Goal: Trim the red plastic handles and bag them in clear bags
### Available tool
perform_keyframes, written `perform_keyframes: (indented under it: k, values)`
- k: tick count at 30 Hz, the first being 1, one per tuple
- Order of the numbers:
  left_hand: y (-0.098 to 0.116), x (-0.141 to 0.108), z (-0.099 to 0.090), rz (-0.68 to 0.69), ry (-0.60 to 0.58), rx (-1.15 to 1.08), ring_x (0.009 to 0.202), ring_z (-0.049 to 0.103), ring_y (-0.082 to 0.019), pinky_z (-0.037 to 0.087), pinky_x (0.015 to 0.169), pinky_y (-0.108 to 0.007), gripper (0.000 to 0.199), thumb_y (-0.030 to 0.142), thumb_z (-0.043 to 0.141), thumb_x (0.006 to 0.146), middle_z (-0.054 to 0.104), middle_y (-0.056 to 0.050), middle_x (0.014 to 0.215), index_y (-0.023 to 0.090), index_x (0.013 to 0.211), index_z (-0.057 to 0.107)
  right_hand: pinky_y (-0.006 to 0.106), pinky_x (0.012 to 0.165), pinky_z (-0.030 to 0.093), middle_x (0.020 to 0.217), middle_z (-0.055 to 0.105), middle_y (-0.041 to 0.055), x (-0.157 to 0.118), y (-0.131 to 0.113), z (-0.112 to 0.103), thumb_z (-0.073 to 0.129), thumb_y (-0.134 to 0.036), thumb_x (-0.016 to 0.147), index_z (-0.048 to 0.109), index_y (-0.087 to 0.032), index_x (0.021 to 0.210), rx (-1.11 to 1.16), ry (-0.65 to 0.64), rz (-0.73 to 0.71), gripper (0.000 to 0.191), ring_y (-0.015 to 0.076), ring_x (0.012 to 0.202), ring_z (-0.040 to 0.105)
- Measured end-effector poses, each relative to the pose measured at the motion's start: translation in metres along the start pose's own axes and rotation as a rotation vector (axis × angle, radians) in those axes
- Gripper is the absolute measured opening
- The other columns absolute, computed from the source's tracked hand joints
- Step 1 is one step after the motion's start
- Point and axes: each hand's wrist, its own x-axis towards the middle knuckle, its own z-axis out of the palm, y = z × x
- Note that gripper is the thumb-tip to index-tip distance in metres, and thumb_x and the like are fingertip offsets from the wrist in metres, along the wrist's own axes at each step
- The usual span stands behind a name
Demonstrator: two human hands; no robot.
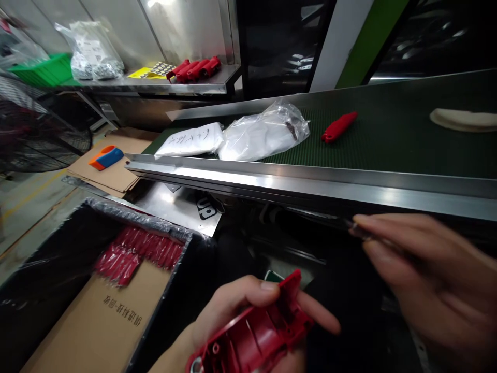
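My left hand (221, 308) is wrapped round a red plastic housing shell (252, 336), its hollow inner side turned up and its ribs and screw posts showing. The thumb presses near the shell's far end, and one finger sticks out past it. To the right and higher, my right hand (430, 280) is blurred, with thumb and fingertips pinched on a small dark, shiny thing too smeared to name. It is apart from the shell, just below the conveyor's metal edge.
Across the front runs a green conveyor belt (407, 155) with a red part (339, 127), plastic bags (264, 134) and a pale curved piece (462, 120). A black-lined bin (180, 259) holds wrapped red parts (140, 248) on cardboard. More red shells (194, 70) lie on a shelf; a fan (34, 129) stands left.
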Motion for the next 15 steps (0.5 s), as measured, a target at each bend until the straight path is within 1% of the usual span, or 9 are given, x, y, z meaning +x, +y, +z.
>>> perform_keyframes:
  k: [2,4,6,8,9,10,12,13,15]
  values:
    - [-0.001,0.001,-0.005,0.012,0.007,-0.064,0.038,0.044,-0.013,0.028,0.033,-0.022,0.057,0.044,0.04,0.084,0.057,-0.005,0.052,0.004,0.113,0.068,0.018,0.067,0.055,0.109,0.065,0.0012,0.0,-0.016,0.007,0.062,-0.022,0.09,0.062,-0.03,0.123,0.102,-0.136,0.033,0.034,0.0132,0.09,0.067]
    - [-0.002,0.001,-0.011,0.021,0.051,-0.074,0.045,0.05,-0.011,0.036,0.041,-0.018,0.055,0.043,0.048,0.081,0.062,-0.007,0.06,0.0,0.107,0.07,0.014,0.064,0.056,0.103,0.066,0.0016,0.003,-0.032,0.013,0.06,-0.024,0.092,0.062,-0.027,0.119,0.177,-0.24,0.024,0.028,0.0109,0.086,0.068]
    - [-0.004,0.001,-0.018,0.032,0.117,-0.094,0.059,0.059,-0.011,0.046,0.056,-0.017,0.051,0.041,0.055,0.077,0.068,-0.012,0.073,-0.002,0.099,0.072,0.013,0.063,0.056,0.095,0.066,0.0008,0.01,-0.043,0.017,0.058,-0.021,0.092,0.066,-0.025,0.108,0.227,-0.275,-0.004,0.018,0.0096,0.081,0.069]
    - [-0.006,0.001,-0.023,0.043,0.15,-0.131,0.07,0.063,-0.012,0.051,0.069,-0.017,0.047,0.038,0.06,0.074,0.07,-0.013,0.083,-0.002,0.095,0.073,0.013,0.061,0.055,0.087,0.066,-0.0003,0.017,-0.049,0.02,0.057,-0.016,0.091,0.067,-0.023,0.097,0.298,-0.295,-0.014,0.013,0.0085,0.074,0.068]
    - [-0.008,0.001,-0.024,0.05,0.14,-0.14,0.067,0.063,-0.012,0.051,0.066,-0.016,0.046,0.039,0.059,0.075,0.069,-0.013,0.08,-0.001,0.092,0.073,0.013,0.059,0.055,0.084,0.066,-0.001,0.02,-0.05,0.021,0.058,-0.014,0.09,0.067,-0.023,0.093,0.341,-0.312,-0.016,0.013,0.0079,0.071,0.068]
    - [-0.009,0.001,-0.023,0.054,0.108,-0.129,0.06,0.061,-0.011,0.049,0.058,-0.016,0.046,0.041,0.056,0.078,0.068,-0.012,0.073,-0.001,0.088,0.073,0.013,0.058,0.054,0.081,0.065,-0.0017,0.022,-0.05,0.022,0.059,-0.014,0.089,0.067,-0.023,0.09,0.379,-0.332,-0.011,0.012,0.0074,0.068,0.067]
    - [-0.01,0.002,-0.019,0.098,0.059,-0.057,0.044,0.054,-0.01,0.038,0.039,-0.015,0.05,0.044,0.045,0.088,0.061,-0.01,0.059,0.002,0.082,0.071,0.012,0.056,0.053,0.077,0.065,-0.0031,0.023,-0.048,0.025,0.058,-0.017,0.09,0.066,-0.024,0.085,0.384,-0.321,0.034,0.011,0.0069,0.066,0.065]
    - [-0.009,0.004,-0.015,0.142,0.069,-0.015,0.039,0.051,-0.01,0.034,0.034,-0.016,0.052,0.045,0.04,0.092,0.06,-0.008,0.058,0.003,0.085,0.07,0.011,0.054,0.052,0.076,0.066,-0.0036,0.021,-0.045,0.026,0.058,-0.021,0.091,0.065,-0.024,0.085,0.349,-0.28,0.088,0.01,0.0069,0.065,0.065]
    - [-0.005,0.008,-0.007,0.277,0.166,0.048,0.039,0.054,-0.01,0.037,0.034,-0.017,0.049,0.045,0.037,0.096,0.062,-0.007,0.069,0.008,0.102,0.068,0.01,0.049,0.05,0.078,0.068,-0.0034,0.015,-0.04,0.029,0.059,-0.032,0.092,0.064,-0.025,0.092,0.246,-0.2,0.212,0.008,0.0082,0.066,0.066]
